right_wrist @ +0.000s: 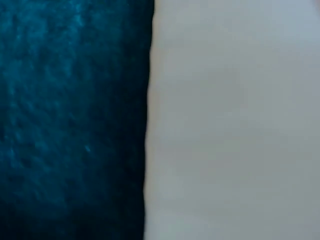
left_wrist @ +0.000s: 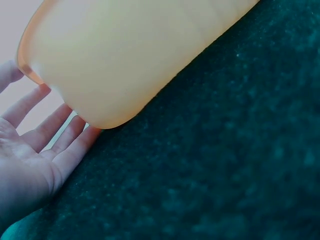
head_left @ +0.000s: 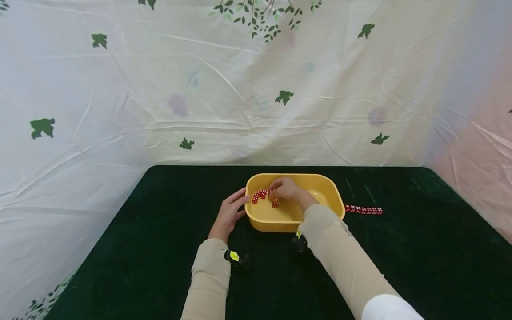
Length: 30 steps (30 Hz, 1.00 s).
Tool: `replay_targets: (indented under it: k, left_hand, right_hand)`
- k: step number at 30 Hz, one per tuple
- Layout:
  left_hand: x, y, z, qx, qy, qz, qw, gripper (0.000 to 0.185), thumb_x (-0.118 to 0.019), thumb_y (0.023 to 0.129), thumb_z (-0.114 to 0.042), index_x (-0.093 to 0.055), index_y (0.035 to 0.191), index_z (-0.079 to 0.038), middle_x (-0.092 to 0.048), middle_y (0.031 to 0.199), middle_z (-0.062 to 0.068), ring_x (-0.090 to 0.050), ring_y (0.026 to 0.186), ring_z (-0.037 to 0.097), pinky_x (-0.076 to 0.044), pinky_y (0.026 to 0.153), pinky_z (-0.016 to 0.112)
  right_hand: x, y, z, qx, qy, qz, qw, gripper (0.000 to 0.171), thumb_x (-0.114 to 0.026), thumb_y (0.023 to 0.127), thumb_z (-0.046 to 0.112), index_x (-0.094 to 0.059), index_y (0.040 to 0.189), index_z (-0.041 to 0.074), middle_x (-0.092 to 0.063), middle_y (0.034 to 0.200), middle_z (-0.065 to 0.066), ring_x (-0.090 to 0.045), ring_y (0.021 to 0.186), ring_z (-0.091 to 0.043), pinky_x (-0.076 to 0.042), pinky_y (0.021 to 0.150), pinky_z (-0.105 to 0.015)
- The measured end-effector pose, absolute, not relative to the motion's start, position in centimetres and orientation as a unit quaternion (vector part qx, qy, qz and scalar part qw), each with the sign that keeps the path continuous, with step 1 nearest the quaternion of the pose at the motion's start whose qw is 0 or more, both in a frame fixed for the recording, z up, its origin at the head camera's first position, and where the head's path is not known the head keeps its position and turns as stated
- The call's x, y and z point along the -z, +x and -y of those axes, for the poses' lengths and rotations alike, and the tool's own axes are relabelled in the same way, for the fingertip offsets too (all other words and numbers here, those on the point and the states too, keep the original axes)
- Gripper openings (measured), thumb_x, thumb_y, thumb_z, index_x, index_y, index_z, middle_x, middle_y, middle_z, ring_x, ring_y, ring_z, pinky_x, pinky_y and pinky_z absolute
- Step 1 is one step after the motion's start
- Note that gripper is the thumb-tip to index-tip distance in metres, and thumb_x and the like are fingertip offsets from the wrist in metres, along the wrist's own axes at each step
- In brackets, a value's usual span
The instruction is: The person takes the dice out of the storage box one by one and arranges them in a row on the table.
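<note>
Yellow oval plastic tub (head_left: 294, 222) sits mid-frame on the dark green velvet worktop (head_left: 160, 249). Left hand (head_left: 229, 214) rests flat-fingered against its side; right hand (head_left: 285, 189) inside curls over small red dice (head_left: 259, 194), grip unclear.

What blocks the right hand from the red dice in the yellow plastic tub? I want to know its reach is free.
Nothing visible does. The right hand is already inside the yellow plastic tub, directly over the loose red dice. The left hand rests against the tub's outer left wall.
</note>
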State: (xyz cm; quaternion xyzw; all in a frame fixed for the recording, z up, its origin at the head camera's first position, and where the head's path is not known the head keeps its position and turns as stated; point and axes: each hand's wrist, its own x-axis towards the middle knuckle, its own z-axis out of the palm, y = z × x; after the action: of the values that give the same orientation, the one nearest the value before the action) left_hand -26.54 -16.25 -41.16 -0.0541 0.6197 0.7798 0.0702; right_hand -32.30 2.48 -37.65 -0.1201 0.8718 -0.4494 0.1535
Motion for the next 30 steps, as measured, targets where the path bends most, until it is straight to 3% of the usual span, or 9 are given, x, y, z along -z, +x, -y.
replay_targets:
  k: [5, 13, 30]
  left_hand:
    - [41.3, -26.4, 16.2, -0.776, -0.058, -0.624, 0.068, 0.036, -0.057, 0.083, -0.022, -0.053, 0.119, -0.017, -0.047, 0.122, 0.001, -0.045, 0.107, 0.018, -0.039, 0.085, 0.039]
    - [41.3, -26.5, 16.1, -0.774, -0.061, -0.627, 0.063, 0.036, -0.058, 0.083, -0.023, -0.054, 0.118, -0.018, -0.047, 0.121, 0.000, -0.045, 0.107, 0.018, -0.039, 0.085, 0.038]
    - [41.2, -26.1, 16.2, -0.772, -0.037, -0.632, 0.058, 0.039, -0.059, 0.082, -0.026, -0.053, 0.119, -0.016, -0.045, 0.124, 0.003, -0.045, 0.107, 0.020, -0.041, 0.084, 0.038]
  right_hand:
    - [36.4, -31.9, -3.3, 0.457, -0.135, -0.868, 0.138, 0.020, -0.057, 0.078, -0.001, -0.058, 0.096, -0.009, -0.059, 0.082, -0.015, -0.056, 0.070, -0.028, -0.048, 0.063, -0.034]
    - [34.9, -31.9, -4.8, 0.439, -0.124, -0.885, 0.092, 0.018, -0.060, 0.078, 0.003, -0.061, 0.094, -0.005, -0.061, 0.086, -0.013, -0.053, 0.068, -0.020, -0.046, 0.072, -0.040]
    - [32.3, -31.8, -9.6, 0.412, -0.136, -0.897, 0.090, 0.022, -0.054, 0.084, 0.009, -0.057, 0.103, -0.002, -0.057, 0.098, -0.015, -0.051, 0.089, -0.031, -0.042, 0.079, -0.042]
